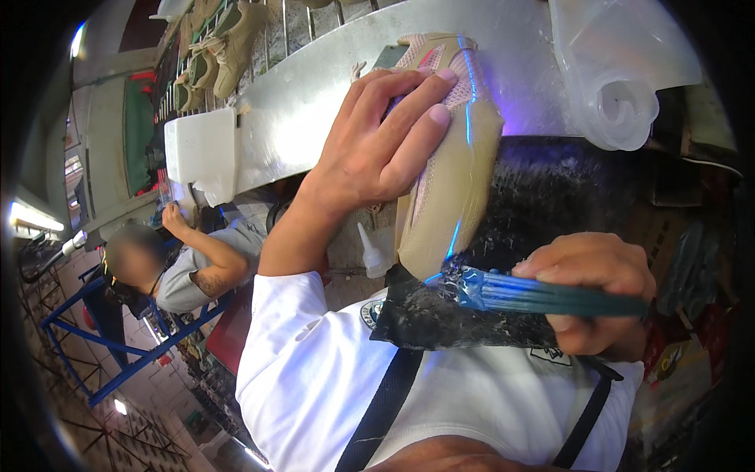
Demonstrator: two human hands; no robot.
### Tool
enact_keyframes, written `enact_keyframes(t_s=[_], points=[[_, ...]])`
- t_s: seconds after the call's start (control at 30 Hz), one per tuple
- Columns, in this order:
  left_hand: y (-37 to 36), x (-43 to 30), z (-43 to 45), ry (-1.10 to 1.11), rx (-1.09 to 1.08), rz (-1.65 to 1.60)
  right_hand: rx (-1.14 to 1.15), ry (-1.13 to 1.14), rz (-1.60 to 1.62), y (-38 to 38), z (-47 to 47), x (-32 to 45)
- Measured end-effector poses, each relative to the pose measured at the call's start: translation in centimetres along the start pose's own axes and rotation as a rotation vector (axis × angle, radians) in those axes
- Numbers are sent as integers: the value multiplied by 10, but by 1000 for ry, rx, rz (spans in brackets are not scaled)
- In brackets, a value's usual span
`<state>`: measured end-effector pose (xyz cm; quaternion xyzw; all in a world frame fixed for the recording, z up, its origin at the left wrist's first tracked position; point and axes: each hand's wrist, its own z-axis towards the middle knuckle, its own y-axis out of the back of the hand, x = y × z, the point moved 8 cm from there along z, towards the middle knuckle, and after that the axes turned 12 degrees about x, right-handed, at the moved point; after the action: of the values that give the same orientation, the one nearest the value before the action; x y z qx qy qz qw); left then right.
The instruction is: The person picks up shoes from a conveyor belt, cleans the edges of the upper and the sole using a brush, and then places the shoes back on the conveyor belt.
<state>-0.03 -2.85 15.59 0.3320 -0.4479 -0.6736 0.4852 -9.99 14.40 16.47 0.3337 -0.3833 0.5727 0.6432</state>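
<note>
My left hand (377, 133) grips a beige shoe upper (457, 171) with pink mesh, its fingers spread over the side near the collar. The thumb is hidden. A thin bright blue line runs along the upper. In my right hand (590, 289) is a blue ribbed tool, seemingly a glue brush (501, 292). Its tip is at the lower end of the upper and has clear, stringy residue on it. Below the tool lies a black sheet (460, 321) with whitish smears. A similar dark stained surface (554, 200) extends behind the upper.
A metal ledge (283, 130) crosses the top, with a white plastic container (203, 153) at left and a translucent one (619, 65) at right. Beige shoes (227, 53) stand on a rack. A nozzle bottle (371, 256) is below my left wrist. A co-worker (206, 265) sits at left.
</note>
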Motion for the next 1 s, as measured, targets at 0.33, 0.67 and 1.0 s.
enact_keyframes(t_s=[0.33, 0.67, 1.0], points=[[3, 3, 10, 174, 13, -18, -337, -113, 144, 9, -14, -23], [3, 7, 14, 159, 37, -21, -368, -267, 282, 60, 2, -16], [9, 5, 22, 107, 47, -24, 7, -94, -137, 39, 19, 19]])
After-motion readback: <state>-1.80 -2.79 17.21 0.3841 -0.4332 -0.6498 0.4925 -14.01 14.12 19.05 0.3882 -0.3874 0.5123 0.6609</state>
